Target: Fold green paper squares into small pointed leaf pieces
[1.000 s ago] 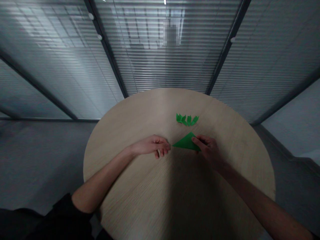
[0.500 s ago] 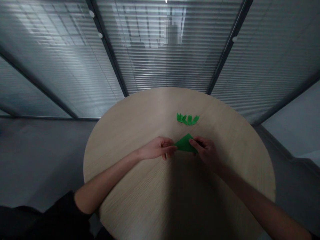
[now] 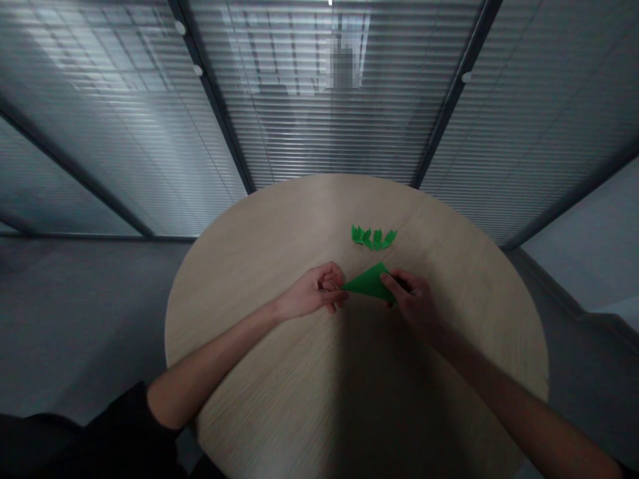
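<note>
Between my hands is a piece of green folded paper [image 3: 368, 282], roughly a triangle with its narrow point to the left. My left hand [image 3: 319, 290] pinches that pointed end between thumb and fingers. At the wider end, my right hand [image 3: 410, 297] grips the paper with the thumb on top; its other fingers are partly hidden underneath. Just beyond the paper lie several small green folded paper pieces [image 3: 373, 238], side by side in a short row. Neither hand touches them.
A round wooden table [image 3: 259, 246] is under my hands, with my shadow over its near part. Behind its far edge stands a glass partition with blinds [image 3: 309, 133] and dark frame posts [image 3: 452, 100]. Grey floor [image 3: 90, 319] shows at both sides.
The green paper has turned slightly and looks longer and narrower. My left hand has shifted a little to the left with the pointed end. The small pieces stay where they were.
</note>
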Motion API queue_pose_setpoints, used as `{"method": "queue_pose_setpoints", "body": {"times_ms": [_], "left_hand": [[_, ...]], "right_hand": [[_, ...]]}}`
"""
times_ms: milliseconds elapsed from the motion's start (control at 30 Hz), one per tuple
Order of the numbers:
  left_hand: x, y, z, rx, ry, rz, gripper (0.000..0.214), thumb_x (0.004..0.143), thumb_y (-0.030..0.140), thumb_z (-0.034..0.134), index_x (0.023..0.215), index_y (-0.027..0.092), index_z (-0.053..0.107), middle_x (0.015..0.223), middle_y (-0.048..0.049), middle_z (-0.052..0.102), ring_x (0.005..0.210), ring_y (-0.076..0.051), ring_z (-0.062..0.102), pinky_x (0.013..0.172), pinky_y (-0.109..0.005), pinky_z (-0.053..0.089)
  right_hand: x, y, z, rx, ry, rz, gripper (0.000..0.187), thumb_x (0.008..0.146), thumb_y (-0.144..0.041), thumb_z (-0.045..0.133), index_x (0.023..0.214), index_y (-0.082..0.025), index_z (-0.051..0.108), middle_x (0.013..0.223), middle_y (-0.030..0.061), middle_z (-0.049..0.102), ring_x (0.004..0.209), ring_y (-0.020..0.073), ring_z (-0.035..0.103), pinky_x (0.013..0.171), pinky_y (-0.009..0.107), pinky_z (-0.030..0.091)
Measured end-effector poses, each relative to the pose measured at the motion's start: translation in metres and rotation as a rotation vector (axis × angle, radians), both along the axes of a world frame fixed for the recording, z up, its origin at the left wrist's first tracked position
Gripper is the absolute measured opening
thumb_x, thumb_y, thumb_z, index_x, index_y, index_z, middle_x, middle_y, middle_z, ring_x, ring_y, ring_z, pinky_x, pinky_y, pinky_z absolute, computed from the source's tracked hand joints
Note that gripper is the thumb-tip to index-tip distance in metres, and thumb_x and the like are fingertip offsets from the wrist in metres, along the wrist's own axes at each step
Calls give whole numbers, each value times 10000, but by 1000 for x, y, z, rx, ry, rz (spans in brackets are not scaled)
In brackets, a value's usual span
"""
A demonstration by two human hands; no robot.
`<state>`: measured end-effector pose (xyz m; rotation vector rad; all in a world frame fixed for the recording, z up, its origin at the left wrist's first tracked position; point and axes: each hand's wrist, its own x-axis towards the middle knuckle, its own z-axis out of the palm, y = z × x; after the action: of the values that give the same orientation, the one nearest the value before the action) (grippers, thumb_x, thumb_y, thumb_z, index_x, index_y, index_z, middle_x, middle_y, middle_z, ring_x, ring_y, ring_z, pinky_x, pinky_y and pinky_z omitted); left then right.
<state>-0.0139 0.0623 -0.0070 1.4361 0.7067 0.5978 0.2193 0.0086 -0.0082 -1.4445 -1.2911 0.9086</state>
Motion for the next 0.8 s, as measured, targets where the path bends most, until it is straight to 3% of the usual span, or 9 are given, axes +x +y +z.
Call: {"method": "queue_pose_setpoints", "body": {"times_ms": [233,400,633,800], "left_hand": [[-1,2,0,-10,-2,18,333,806,335,820,868,163,542,700,-4,700,599,-111,672,560,-220,562],[-1,1,1,-7,38,31,283,780,277,821,836,149,575,687,0,691,608,-109,672,591,-230,572],[2,-3,6,-45,37,37,320,784,338,856,833,138,611,687,-1,708,599,-105,677,595,-221,561],[2,-1,0,-67,-6,50,365,791,399,858,824,133,611,745,-39,744,620,-112,690,592,-225,566]], "right_hand": [[1,2,-3,-8,29,19,412,821,-592,679,755,-186,649,627,-11,561,517,131,547,448,244,457],[3,3,-6,-44,74,71,405,817,-579,702,902,-183,705,732,13,652,573,149,600,483,250,477],[4,1,-2,-104,35,108,447,807,-617,721,825,-171,713,635,9,639,563,158,596,520,260,439],[0,0,4,-141,85,115,456,779,-630,704,777,-174,691,622,9,623,565,158,585,531,268,444]]}}
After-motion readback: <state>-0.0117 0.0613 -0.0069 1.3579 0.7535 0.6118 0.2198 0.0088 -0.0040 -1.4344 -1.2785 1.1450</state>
